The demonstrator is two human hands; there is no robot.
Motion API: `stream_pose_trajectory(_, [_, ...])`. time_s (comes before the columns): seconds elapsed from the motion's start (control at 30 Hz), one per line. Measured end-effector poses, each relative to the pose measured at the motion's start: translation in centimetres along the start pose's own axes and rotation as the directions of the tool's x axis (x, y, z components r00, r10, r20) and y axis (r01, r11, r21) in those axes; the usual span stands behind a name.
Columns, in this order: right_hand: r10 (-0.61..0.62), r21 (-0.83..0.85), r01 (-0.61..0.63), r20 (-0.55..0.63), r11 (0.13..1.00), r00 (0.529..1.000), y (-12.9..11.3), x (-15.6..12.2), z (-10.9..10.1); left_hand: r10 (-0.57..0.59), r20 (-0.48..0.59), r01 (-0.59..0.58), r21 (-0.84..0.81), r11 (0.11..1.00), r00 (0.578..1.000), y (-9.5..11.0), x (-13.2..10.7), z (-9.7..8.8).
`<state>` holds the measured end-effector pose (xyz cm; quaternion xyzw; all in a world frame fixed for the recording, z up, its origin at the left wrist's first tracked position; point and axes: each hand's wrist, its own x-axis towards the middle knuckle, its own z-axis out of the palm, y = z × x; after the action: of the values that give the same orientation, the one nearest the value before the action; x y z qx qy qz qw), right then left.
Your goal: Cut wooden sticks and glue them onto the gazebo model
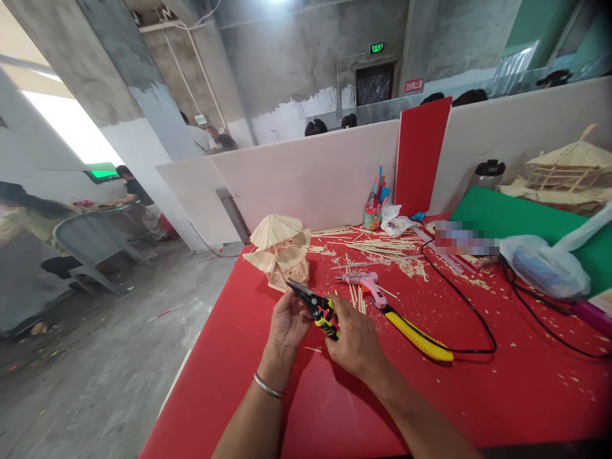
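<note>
My right hand point(356, 335) is wrapped round the yellow-and-black handles of a pair of pliers point(310, 301), whose dark jaws point up and left. At the jaws is my left hand point(288, 322), palm turned up, a bracelet on its wrist. Its fingers are closed together; what they pinch is too small to make out. Just beyond the jaws stands a small pavilion model point(277, 245) of thin wooden sticks, with tiered roofs and a lattice base. A pink glue gun point(366, 284) lies right of the pliers, near a yellow-handled utility knife point(418, 338).
Loose wooden sticks point(382, 245) and scraps are strewn over the red table point(229, 382). A pen cup point(371, 218) stands by the white partition point(310, 178). Black cable point(473, 319) curves across the right side. Another stick model point(568, 166) sits at the back right.
</note>
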<state>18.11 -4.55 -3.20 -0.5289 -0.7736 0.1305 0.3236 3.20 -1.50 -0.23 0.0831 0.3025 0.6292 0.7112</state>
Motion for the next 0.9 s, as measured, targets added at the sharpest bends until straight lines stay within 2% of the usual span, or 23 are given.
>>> stream_pose_trajectory(0.23, [-0.023, 0.009, 0.023, -0.032, 1.000, 0.999, 0.1, 0.0, 0.3, 0.048, 0.029, -0.048, 0.018, 0.999, 0.998, -0.2, 0.2, -0.4])
stream_pose_trajectory(0.37, [0.011, 0.075, -0.011, 0.005, 0.997, 1.000, 0.1, 0.1, 0.4, 0.022, 0.033, -0.023, 0.015, 1.000, 0.999, -0.2, 0.1, -0.1])
stream_pose_trajectory(0.47, [0.045, 0.112, -0.047, 0.017, 0.993, 0.999, 0.1, 0.1, 0.4, 0.090, 0.065, -0.089, -0.025, 0.996, 0.994, 0.2, -0.1, 0.3])
stream_pose_trajectory(0.6, [0.149, -0.055, -0.146, 0.069, 0.988, 0.986, 0.2, 0.2, 0.2, 0.238, 0.148, -0.233, -0.048, 0.971, 0.960, 1.3, -0.3, 0.5])
stream_pose_trajectory(0.7, [0.172, -0.210, -0.139, 0.149, 0.968, 0.974, 0.2, 0.0, 0.2, 0.312, 0.159, -0.313, -0.021, 0.950, 0.937, 1.8, -0.5, 0.5])
stream_pose_trajectory(0.9, [0.084, -0.203, -0.047, 0.177, 0.978, 0.981, -0.2, -0.4, 0.2, 0.271, 0.151, -0.289, 0.118, 0.950, 0.951, 1.2, -0.6, 0.8])
